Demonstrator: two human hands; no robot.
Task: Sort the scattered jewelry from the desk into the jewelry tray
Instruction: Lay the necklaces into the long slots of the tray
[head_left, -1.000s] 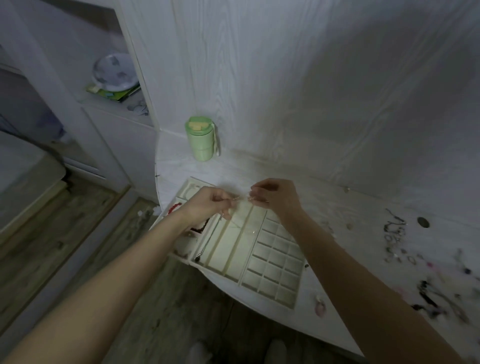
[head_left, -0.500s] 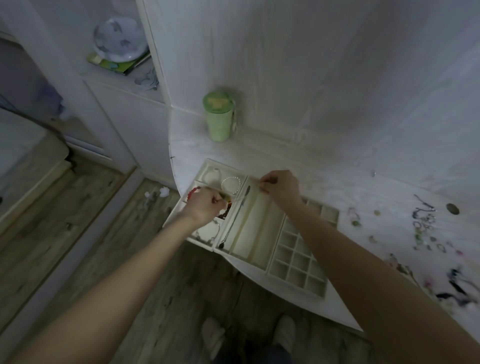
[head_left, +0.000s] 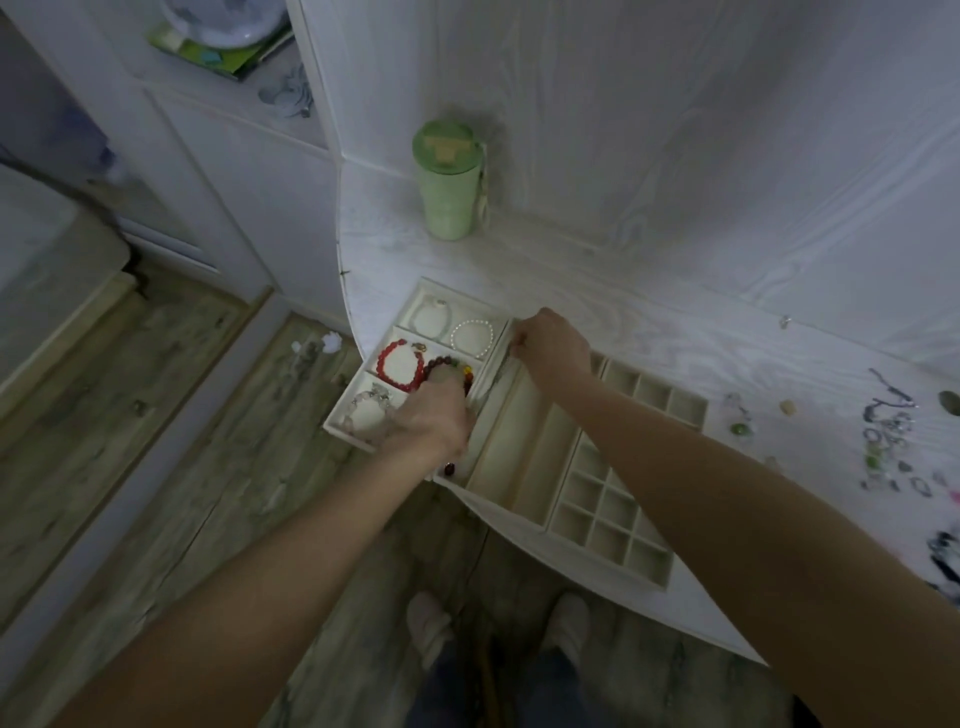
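Head view is showing both hands at frame centre, each pinching one end of a thin necklace (head_left: 488, 383) over a long slot of the jewelry tray (head_left: 680, 582): right hand (head_left: 550, 345) at the far end, left hand (head_left: 434, 421) nearer. The necklace's long axis is lying along that slot, while scattered jewelry (head_left: 888, 436) is waiting well apart at the frame's right on the surface (head_left: 649, 322), nearer the right hand.

Left hand (head_left: 434, 415): fingers are hidden behind its own back, so the grip cannot be told.
Right hand (head_left: 550, 345): fingertips are curled out of sight at the jewelry tray (head_left: 524, 415) divider.
Dark bead bracelet (head_left: 441, 364): partly covered by the left hand.
Clear bracelet (head_left: 369, 402): blurred, and its near part is hidden by the left hand.
Scattered jewelry (head_left: 888, 436): too small and blurred to name each piece; cut off at the right edge.
Plate on shelf (head_left: 223, 21): cut off by the top edge.
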